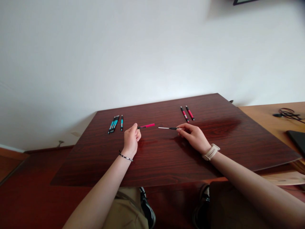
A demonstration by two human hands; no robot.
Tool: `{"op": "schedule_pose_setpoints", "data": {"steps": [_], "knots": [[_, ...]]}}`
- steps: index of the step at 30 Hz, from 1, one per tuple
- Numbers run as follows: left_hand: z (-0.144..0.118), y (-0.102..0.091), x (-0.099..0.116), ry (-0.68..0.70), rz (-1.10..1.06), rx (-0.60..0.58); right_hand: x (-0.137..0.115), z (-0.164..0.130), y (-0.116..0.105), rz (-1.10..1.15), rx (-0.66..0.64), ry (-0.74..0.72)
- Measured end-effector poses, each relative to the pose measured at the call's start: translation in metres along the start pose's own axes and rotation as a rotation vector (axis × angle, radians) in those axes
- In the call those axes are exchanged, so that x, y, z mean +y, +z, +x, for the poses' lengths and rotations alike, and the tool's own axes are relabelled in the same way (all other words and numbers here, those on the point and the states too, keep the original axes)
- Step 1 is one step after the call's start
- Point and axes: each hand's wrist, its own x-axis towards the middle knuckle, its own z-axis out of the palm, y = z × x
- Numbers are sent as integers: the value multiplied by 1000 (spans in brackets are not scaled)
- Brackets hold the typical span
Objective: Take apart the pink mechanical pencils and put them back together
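Observation:
Over the middle of the dark wooden table, my left hand [132,136] is closed around the black end of a pink pen barrel [149,125], whose pink end points right. My right hand [192,136] pinches a black pen tip section [173,128] between thumb and fingers. A thin white refill [163,128] sticks out of it to the left, toward the barrel. A small gap separates the refill from the barrel's end. My palm and curled fingers hide part of the barrel's black end.
Several blue-and-black pens [113,124] lie at the table's left. Two pink-and-black pens [187,113] lie beyond my right hand. The dark table [157,165] stands against a white wall [147,54]. On a lighter desk [262,111] at right are a black cable [289,114] and a dark flat object [297,140].

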Motion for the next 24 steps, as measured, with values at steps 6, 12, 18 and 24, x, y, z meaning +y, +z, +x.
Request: {"op": "schedule_pose_setpoints", "data": {"steps": [6, 12, 18, 24], "knots": [[0, 2, 0, -1, 18, -17, 5, 0, 1, -172, 63, -49], [0, 1, 3, -16, -9, -57, 6, 1, 2, -247, 60, -102], [-5, 4, 6, -99, -52, -235, 0, -1, 1, -223, -6, -146], [-16, 13, 7, -211, -75, -407, -7, -3, 1, -159, -61, -178]]}}
